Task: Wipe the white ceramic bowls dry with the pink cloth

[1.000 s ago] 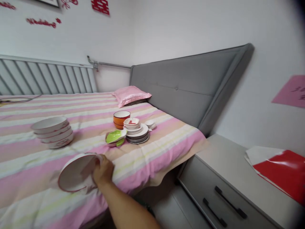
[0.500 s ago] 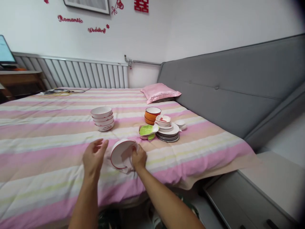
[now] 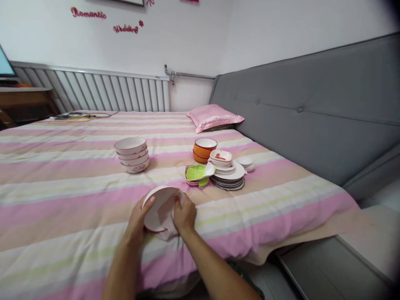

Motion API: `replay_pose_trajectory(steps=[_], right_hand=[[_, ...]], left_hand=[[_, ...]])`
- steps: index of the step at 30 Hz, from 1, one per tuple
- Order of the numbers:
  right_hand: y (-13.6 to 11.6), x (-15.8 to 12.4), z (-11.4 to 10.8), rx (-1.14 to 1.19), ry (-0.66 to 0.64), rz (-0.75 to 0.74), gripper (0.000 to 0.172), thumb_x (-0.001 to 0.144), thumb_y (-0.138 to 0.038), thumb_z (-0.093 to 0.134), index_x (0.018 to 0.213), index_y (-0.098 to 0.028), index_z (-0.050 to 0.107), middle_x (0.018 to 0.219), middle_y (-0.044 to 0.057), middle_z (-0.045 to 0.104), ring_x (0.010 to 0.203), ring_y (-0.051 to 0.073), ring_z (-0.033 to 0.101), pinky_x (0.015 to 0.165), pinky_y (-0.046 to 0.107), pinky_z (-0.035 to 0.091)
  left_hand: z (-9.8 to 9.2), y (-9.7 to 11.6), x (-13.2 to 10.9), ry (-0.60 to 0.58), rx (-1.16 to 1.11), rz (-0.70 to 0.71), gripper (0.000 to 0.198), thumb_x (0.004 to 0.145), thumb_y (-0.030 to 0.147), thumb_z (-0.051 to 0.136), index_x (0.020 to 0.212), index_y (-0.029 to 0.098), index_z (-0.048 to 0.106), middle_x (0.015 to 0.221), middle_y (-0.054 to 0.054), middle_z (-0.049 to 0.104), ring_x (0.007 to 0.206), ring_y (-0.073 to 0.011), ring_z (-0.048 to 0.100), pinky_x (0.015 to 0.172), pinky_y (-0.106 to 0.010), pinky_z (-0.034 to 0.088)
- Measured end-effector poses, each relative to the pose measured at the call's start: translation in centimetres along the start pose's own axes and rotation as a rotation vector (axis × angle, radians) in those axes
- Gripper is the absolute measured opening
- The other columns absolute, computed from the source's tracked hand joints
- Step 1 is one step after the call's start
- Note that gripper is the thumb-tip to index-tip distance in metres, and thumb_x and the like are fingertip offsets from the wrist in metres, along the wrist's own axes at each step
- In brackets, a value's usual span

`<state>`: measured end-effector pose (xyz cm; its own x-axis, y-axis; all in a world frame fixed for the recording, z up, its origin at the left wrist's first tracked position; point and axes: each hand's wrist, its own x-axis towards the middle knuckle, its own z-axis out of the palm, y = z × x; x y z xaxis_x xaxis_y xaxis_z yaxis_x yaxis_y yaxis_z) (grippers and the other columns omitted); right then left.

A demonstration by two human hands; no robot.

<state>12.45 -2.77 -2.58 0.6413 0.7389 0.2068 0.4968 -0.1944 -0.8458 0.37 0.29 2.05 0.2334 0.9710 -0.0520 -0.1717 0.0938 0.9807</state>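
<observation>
A white bowl [image 3: 156, 206] with a red rim is tipped on its side above the bed's front part, its mouth facing me. My left hand [image 3: 139, 216] grips its left side, thumb over the rim. On the right side, my right hand [image 3: 185, 211] pinches the rim through a pale pink cloth [image 3: 168, 231]. The cloth lies partly inside the bowl and hangs below it. Behind my left hand stands a stack of several white bowls [image 3: 131, 155] with red rims.
Right of centre are orange bowls [image 3: 201, 152], stacked plates [image 3: 229, 183], a green leaf-shaped dish [image 3: 197, 172], a small heart-patterned dish [image 3: 221, 156] and small white dishes [image 3: 245, 161]. A pink pillow [image 3: 214, 116] lies near the grey headboard [image 3: 281, 112]. Cables [image 3: 84, 115] lie at the far left.
My left hand has moved from beside the bowl onto its left side and closed on it. My right hand still holds the bowl with the cloth. The view has shifted slightly.
</observation>
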Motion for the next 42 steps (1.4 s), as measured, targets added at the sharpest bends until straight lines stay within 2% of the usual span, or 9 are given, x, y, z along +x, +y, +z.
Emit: replay_pose_trajectory(steps=[2,7,11,15,20,24,29,35,42], right_hand=[[-0.3,0.5,0.0,-0.027,-0.017,0.014,0.03,0.089,-0.033,0.044,0.106,-0.023,0.066,0.092,0.006,0.073,0.083,0.025,0.068,0.072,0.032,0.048],[-1.2,1.7,0.0,-0.092,-0.11,0.043,0.027,0.087,-0.031,0.047,0.103,-0.024,0.066,0.091,0.008,0.073,0.083,0.028,0.068,0.073,0.038,0.049],[-1.4,2.0,-0.5,-0.095,-0.233,0.056,0.032,0.084,-0.035,0.051,0.11,-0.02,0.064,0.097,0.013,0.072,0.089,0.032,0.068,0.075,0.043,0.049],[-0.9,1.9,-1.4,0.087,-0.312,0.006,0.041,0.079,-0.036,0.058,0.117,-0.018,0.059,0.105,0.012,0.07,0.097,0.029,0.066,0.081,0.039,0.05],[-0.4,1.4,-1.5,0.294,-0.253,-0.02,0.044,0.079,-0.039,0.058,0.118,-0.017,0.055,0.114,0.013,0.066,0.103,0.025,0.063,0.085,0.036,0.05],[-0.6,0.9,-1.1,0.283,-0.237,-0.001,0.05,0.081,-0.04,0.056,0.124,-0.015,0.051,0.122,0.015,0.061,0.112,0.027,0.059,0.093,0.04,0.047],[-0.4,0.4,-1.4,0.254,-0.079,-0.117,0.054,0.085,-0.038,0.051,0.132,-0.013,0.045,0.132,0.017,0.054,0.12,0.025,0.053,0.1,0.042,0.042],[-0.5,0.7,-1.8,0.284,-0.056,-0.23,0.038,0.09,-0.033,0.042,0.118,-0.014,0.06,0.116,0.013,0.066,0.108,0.023,0.061,0.092,0.038,0.047],[-0.7,1.1,-1.7,0.348,-0.005,-0.203,0.034,0.09,-0.031,0.044,0.109,-0.014,0.066,0.108,0.01,0.07,0.098,0.019,0.065,0.086,0.031,0.05]], left_hand=[[-0.1,-0.4,0.5,-0.035,-0.056,-0.08,0.059,0.064,0.046,0.074,0.113,0.015,0.063,0.101,-0.011,0.072,0.094,-0.0303,0.066,0.072,-0.034,0.055],[0.3,-0.5,1.0,0.174,-0.174,-0.2,0.047,0.063,0.037,0.074,0.103,0.015,0.065,0.084,-0.008,0.073,0.076,-0.0265,0.069,0.061,-0.032,0.056],[1.2,0.0,0.8,0.258,-0.269,-0.193,0.042,0.066,0.034,0.07,0.103,0.016,0.065,0.082,-0.008,0.073,0.073,-0.0255,0.069,0.062,-0.033,0.057],[1.6,0.0,0.8,0.275,-0.325,-0.18,0.042,0.068,0.036,0.069,0.103,0.015,0.065,0.083,-0.008,0.072,0.075,-0.0258,0.069,0.065,-0.034,0.058],[1.6,-0.3,0.5,0.301,-0.404,-0.183,0.037,0.068,0.036,0.071,0.1,0.016,0.066,0.082,-0.007,0.072,0.075,-0.0251,0.069,0.065,-0.033,0.058],[1.6,-0.5,-0.2,0.294,-0.44,-0.144,0.038,0.067,0.038,0.073,0.097,0.015,0.068,0.081,-0.006,0.072,0.073,-0.0223,0.069,0.065,-0.029,0.057],[1.5,-0.8,-0.9,0.281,-0.457,-0.107,0.041,0.069,0.041,0.072,0.101,0.016,0.067,0.085,-0.006,0.072,0.077,-0.0221,0.068,0.067,-0.028,0.055],[1.3,-1.7,-0.9,0.272,-0.351,-0.08,0.052,0.067,0.048,0.071,0.106,0.014,0.066,0.084,-0.008,0.071,0.077,-0.0237,0.067,0.068,-0.03,0.053],[1.5,-1.7,-1.5,0.307,-0.209,0.025,0.055,0.063,0.047,0.072,0.104,0.011,0.068,0.087,-0.01,0.071,0.086,-0.028,0.065,0.069,-0.032,0.051]])
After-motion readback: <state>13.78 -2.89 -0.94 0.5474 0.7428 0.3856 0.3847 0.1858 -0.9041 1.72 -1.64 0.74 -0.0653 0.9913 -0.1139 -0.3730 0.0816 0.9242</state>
